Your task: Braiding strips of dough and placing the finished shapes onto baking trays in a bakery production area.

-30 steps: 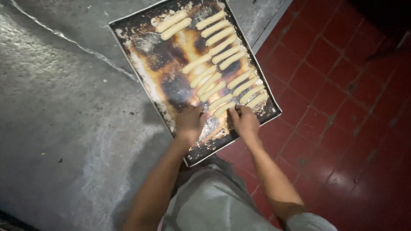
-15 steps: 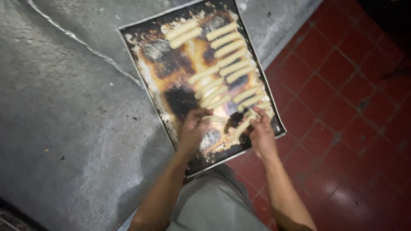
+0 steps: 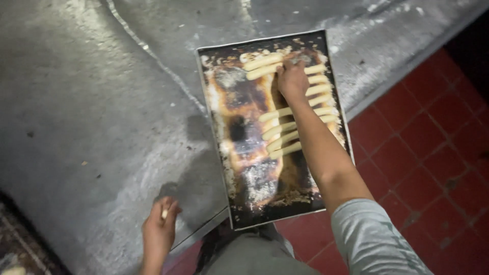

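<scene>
Grey floured counter carrying a scorched baking tray, long axis running away from the person. Dough sticks lying crosswise on the tray. Right hand pressing closed at the tray's far end; left hand gripping a dough piece left of the tray.

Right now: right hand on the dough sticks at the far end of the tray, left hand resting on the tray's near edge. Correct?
Not quite. The left hand is off the tray, on the grey table to its left, fingers around a small pale piece. The right hand is on the dough sticks at the far end, as the head view shows.
</scene>
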